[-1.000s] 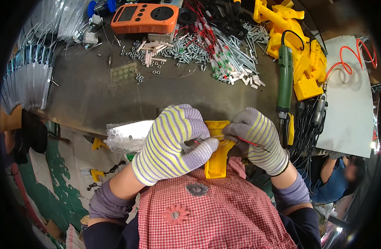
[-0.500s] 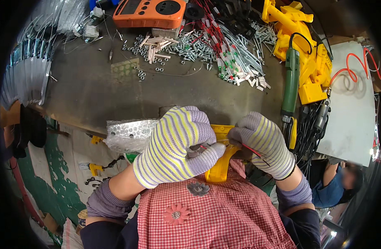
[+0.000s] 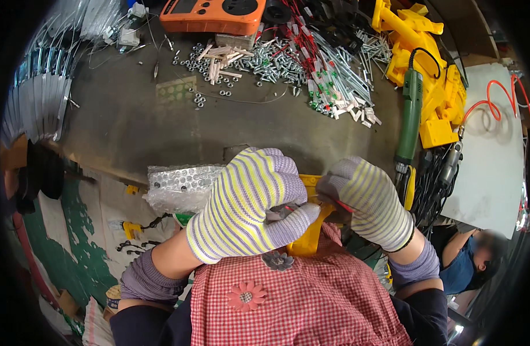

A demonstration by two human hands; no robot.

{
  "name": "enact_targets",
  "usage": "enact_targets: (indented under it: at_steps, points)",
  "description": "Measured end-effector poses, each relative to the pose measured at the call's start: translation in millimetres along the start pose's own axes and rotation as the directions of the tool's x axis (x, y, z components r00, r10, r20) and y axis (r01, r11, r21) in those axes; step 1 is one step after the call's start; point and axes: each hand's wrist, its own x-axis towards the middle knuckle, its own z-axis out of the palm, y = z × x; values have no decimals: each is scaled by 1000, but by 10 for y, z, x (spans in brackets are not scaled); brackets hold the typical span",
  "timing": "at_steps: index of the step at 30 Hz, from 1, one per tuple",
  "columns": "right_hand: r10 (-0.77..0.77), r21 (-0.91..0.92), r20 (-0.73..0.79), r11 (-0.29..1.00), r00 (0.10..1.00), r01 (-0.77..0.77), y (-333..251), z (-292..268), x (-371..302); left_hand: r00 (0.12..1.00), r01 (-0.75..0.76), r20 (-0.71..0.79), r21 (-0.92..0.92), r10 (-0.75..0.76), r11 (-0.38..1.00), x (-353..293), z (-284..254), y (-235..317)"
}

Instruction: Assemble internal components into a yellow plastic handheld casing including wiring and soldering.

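My left hand [image 3: 250, 202], in a purple glove with yellow-green stripes, is closed with the thumb against the curled fingers. A bit of red shows inside its curl, but what it grips is mostly hidden. Its thumb crosses in front of a yellow plastic part [image 3: 304, 245], which stands between my hands near the apron. On the part's other side my right hand [image 3: 371, 202], gloved alike, pinches a thin red wire [image 3: 345, 206] close to the part's upper right. Both hands cover much of the yellow part.
Beyond my hands, the dark table [image 3: 126, 127] bears loose screws [image 3: 276, 62], nuts, red wires and an orange multimeter [image 3: 213, 16]. A green power screwdriver [image 3: 412, 109] lies right, beside yellow plastic parts [image 3: 438, 132]. Bubble wrap [image 3: 181, 187] sits left of my hands. Another person [image 3: 464, 259] is at far right.
The view has shifted slightly, moving the table things down and right. My left thumb now reaches further right over the yellow part. Less of the red wire shows below my right fingers.
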Motion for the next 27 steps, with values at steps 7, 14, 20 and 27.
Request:
enact_targets:
  at_steps: [7,14,20,27]
  points:
    - [95,230,-352,973,931,-13,-38,279,-275,999,37,18,17,-37,999,-11,15,-6]
    - [130,159,-488,986,863,-58,-208,366,-175,994,12,-111,-80,-21,997,-96,26,-26]
    - [140,227,-492,973,859,-29,-95,433,-233,967,-184,152,-127,202,975,-324,-614,32]
    - [90,146,-503,989,860,-18,-119,279,-98,915,-120,359,682,-186,722,-2,-354,164]
